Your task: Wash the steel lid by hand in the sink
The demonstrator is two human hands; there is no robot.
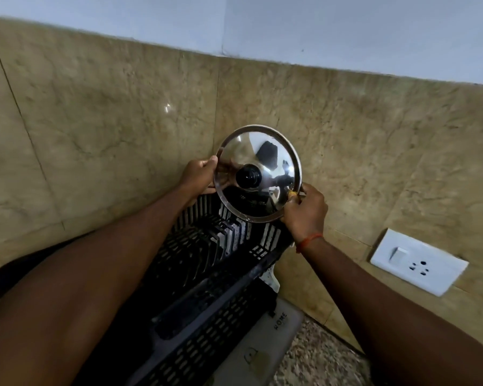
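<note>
Domed steel lid (253,151), slatted rack (207,277), probably plastic

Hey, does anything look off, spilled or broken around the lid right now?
Nothing stands out. The lid is whole, held upright by its rim in the left hand and right hand above the black dish rack. No spill shows.

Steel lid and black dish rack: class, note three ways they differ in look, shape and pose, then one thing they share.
Finish: the steel lid is mirror-bright; the dish rack dull black.
Shape: the lid is a solid round dome; the rack boxy and slotted.
Pose: the lid is held on edge, left hand and right hand gripping its rim; the rack stands below it.
Shared: black parts, as the lid's knob is black.
</note>
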